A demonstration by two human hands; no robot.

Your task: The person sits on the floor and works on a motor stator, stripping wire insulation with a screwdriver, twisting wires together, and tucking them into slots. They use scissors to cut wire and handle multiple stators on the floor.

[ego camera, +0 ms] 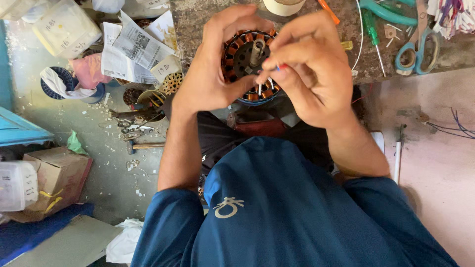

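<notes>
My left hand (210, 74) cups the wound motor core (250, 62) near the workbench (198, 20) edge, steadying it; my right hand (309, 69) fingertips pinch 1 thin wire end (261, 88) at its rim.

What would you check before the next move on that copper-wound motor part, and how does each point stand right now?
1. Left hand grips the stator firmly: ok.
2. Right hand fingertips pinch the thin white lead ends: ok.
3. Centre shaft unobstructed: ok.
4. Copper coils undamaged: cannot tell, partly hidden.
5. Scissors and green screwdriver lie on the bench near the right hand: ok.
</notes>
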